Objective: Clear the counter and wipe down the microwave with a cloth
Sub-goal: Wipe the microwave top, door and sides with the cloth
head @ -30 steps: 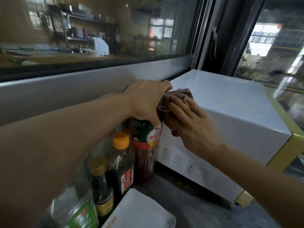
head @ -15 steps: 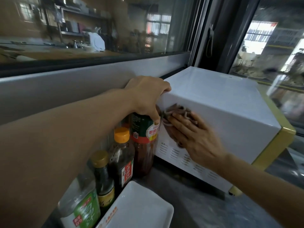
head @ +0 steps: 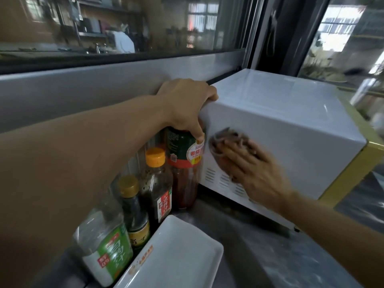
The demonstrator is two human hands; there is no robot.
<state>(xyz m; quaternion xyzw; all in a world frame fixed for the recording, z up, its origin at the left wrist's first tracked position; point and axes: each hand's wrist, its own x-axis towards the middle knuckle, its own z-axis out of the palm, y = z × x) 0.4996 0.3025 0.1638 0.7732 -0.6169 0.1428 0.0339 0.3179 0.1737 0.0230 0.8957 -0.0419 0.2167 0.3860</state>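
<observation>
the microwave is the landmark here: a white box with a gold front frame, sitting on the grey surface against the window sill. the left hand is hooked over its rear top corner, fingers curled on the edge and thumb down the side panel, steadying it. the right hand lies flat on that side panel with straight fingers, pressing a bunched brownish cloth against the metal just above the vent slots; this grip is open, a press and not a clutch, and it is blurred with motion.

what could go wrong, i'd guess: four bottles stand crowded just left of the microwave, and the tall red sauce bottle almost touches it under the left thumb. a wide swipe toward the back could knock it into the orange-capped bottle, the gold-capped bottle and the clear jug. the white rectangular dish in front of them could be nudged too. the counter looks not yet cleared.

labels are chinese and mostly too blurred; the red bottle's reads roughly 番茄, the dish rim carries small orange print i cannot make out.
</observation>
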